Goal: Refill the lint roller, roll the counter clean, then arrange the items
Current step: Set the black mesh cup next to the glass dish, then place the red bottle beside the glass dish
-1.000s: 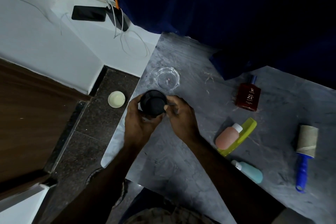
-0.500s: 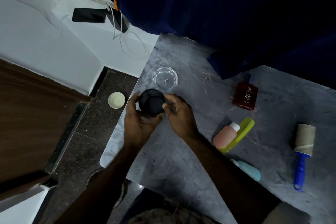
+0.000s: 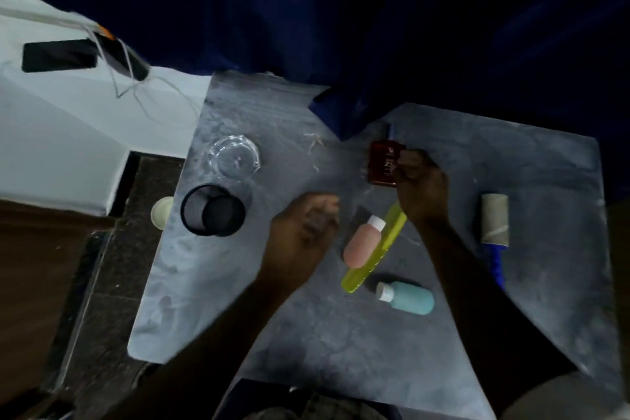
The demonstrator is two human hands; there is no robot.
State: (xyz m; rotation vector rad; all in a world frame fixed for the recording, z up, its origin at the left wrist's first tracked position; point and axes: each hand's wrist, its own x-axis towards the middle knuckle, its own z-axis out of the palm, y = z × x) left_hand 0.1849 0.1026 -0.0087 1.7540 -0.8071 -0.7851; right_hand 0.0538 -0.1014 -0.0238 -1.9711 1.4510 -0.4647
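A black mesh cup (image 3: 213, 214) stands at the left edge of the grey counter (image 3: 279, 320), free of both hands. My right hand (image 3: 420, 186) grips the dark red perfume bottle (image 3: 382, 164) at the back middle. My left hand (image 3: 303, 232) hovers over the counter's middle with curled fingers and nothing in it. A pink bottle (image 3: 363, 241) lies on a yellow-green comb (image 3: 375, 254). A teal bottle (image 3: 407, 297) lies nearer me. The blue-handled lint roller (image 3: 494, 232) lies at the right.
A clear glass dish (image 3: 234, 156) sits behind the mesh cup. Dark blue cloth (image 3: 341, 27) hangs over the counter's back. A phone (image 3: 59, 54) and white cables (image 3: 136, 85) lie on the white surface at left. A small pale lid (image 3: 162, 213) lies on the dark floor.
Both hands let go of the black mesh cup, which now stands on the counter. My right hand moved right and took hold of the perfume bottle; my left hand moved toward the middle.
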